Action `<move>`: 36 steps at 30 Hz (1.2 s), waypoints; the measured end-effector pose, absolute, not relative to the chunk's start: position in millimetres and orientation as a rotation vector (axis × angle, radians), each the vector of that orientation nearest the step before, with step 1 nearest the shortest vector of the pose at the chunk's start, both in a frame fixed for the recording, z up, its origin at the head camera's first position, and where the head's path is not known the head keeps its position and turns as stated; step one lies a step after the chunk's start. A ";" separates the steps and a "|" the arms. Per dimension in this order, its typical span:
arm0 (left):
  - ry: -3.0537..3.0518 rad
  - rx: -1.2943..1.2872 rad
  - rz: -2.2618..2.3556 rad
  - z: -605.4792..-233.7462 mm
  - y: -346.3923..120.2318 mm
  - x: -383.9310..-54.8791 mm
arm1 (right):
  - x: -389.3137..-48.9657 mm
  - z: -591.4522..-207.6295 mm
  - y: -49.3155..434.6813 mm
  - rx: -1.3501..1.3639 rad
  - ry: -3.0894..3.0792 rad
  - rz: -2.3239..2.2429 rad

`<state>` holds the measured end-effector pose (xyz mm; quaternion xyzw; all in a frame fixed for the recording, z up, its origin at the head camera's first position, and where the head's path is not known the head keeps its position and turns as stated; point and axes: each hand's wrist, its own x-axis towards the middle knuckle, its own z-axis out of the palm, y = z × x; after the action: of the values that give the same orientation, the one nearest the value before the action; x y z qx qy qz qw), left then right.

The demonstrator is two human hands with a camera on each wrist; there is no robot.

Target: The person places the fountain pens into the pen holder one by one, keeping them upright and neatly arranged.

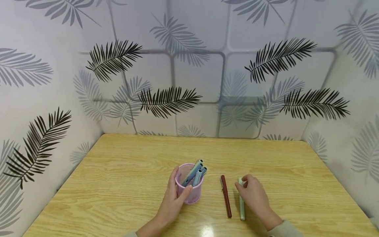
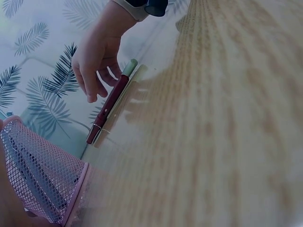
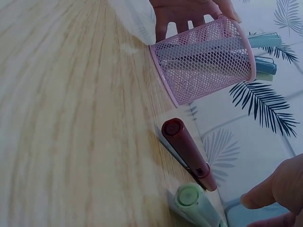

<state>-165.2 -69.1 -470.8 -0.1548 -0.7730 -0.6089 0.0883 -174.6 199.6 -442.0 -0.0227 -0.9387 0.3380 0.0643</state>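
Note:
My left hand [image 1: 171, 201] grips a pink mesh pen cup [image 1: 193, 196], its thumb over the near side and its fingers round the left. Several blue-green pens [image 1: 192, 175] lean inside the cup, their ends above the rim. To the right of it, a dark red pen [image 1: 226, 197] lies lengthwise on the table. Beside that is a pale green pen [image 1: 242, 210]. My right hand [image 1: 256, 193] hovers at the green pen's far end, thumb and fingers apart. In the right wrist view, the thumb [image 3: 259, 195] is clear of the green pen [image 3: 199, 205].
The wood-grain table [image 1: 124, 164] stretches out on both sides of the hands. A wall covering with a leaf pattern [image 1: 195, 118] rises along its back edge and sides.

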 end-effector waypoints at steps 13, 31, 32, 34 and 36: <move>-2.301 -0.455 -1.805 -468.7 -68.4 -163.9 | -177.2 -448.8 203.3 -0.068 -2.905 0.975; -2.303 -0.437 -1.836 -466.4 -67.9 -163.1 | -179.8 -451.9 200.6 -0.112 -2.932 1.002; -2.302 -0.439 -1.836 -466.6 -67.9 -163.2 | -180.0 -452.0 200.6 -0.118 -2.937 1.005; -2.302 -0.441 -1.837 -466.6 -67.9 -163.0 | -180.4 -452.3 200.4 -0.126 -2.943 1.006; -2.303 -0.439 -1.839 -466.6 -68.1 -162.7 | -180.9 -452.4 200.4 -0.133 -2.948 1.004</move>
<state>-162.7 -68.1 -466.6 -0.1469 -0.7704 -0.6152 0.0806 -180.9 200.4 -452.4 -0.0428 -0.9457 0.3220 0.0124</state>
